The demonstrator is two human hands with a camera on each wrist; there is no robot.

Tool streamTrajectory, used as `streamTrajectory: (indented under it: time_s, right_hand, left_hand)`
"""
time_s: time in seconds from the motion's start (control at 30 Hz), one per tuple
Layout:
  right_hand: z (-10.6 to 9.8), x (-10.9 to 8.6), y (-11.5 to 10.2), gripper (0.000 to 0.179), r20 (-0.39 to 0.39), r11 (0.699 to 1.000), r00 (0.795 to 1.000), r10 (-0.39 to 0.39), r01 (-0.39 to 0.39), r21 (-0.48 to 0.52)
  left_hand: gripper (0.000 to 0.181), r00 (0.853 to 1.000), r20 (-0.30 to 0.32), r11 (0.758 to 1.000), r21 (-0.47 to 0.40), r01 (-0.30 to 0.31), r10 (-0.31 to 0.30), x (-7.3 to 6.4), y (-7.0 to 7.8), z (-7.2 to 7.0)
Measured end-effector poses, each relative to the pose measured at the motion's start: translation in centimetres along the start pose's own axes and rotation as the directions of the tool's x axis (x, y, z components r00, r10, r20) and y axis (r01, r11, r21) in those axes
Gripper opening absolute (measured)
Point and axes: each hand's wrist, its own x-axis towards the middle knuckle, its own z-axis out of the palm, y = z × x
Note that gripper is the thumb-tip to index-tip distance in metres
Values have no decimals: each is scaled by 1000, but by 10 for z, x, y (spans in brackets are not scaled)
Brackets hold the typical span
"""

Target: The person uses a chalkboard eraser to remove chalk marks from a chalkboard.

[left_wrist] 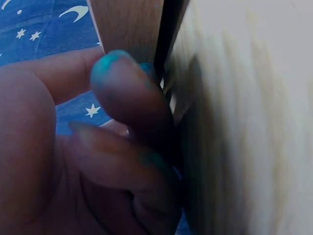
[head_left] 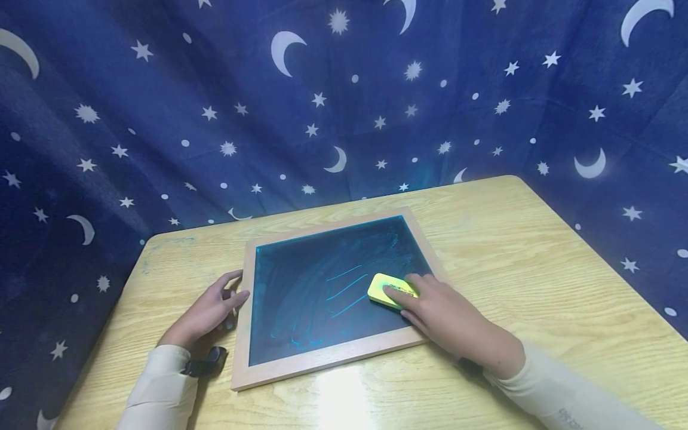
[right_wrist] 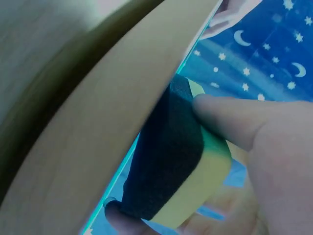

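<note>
Nearest, pale sleeves (head_left: 161, 382) cover both forearms, a dark device (head_left: 209, 362) sits at the left wrist, and a bright glare (head_left: 341, 403) lies on the desk (head_left: 537, 286). Beyond it is the near rail of a wooden frame (head_left: 322, 359) round a dark chalkboard (head_left: 290, 286), which lies askew between the desk's left and right edges. Over the board's right side, the right hand (head_left: 448, 310) grips a yellow eraser (head_left: 380, 283) between thumb and fingers; its dark pad (right_wrist: 168, 152) faces the board. At the frame's left rail, the left hand (head_left: 212, 307) touches the wood, fingers bent, tips smeared turquoise; whether its grip pinches the rail, I cannot tell. Three turquoise lines (head_left: 346, 289) slant just left of the eraser, amid faint smears. Farther off, turquoise smudges (head_left: 185, 240) mark the desk's far left corner. Past the far edge hangs a blue curtain (head_left: 365, 89) with white moons and stars.
</note>
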Motion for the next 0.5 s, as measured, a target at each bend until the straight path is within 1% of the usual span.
streamTrajectory:
  time_s: [0.1, 0.33, 0.5]
  right_hand:
    - [-1, -2, -7, 48, 16, 1000, 1000, -21, 21, -2]
    - [-2, -6, -21, 50, 65, 995, 994, -92, 90, 37]
    - [-2, -7, -26, 52, 56, 992, 990, -128, 127, 22]
  left_hand:
    - [70, 1000, 2, 1000, -1, 1, -1, 0, 0, 0]
    - [69, 1000, -1, 1000, 2, 2, -2, 1, -1, 0]
    - [70, 1000, 1, 1000, -3, 0, 0, 0, 0, 0]
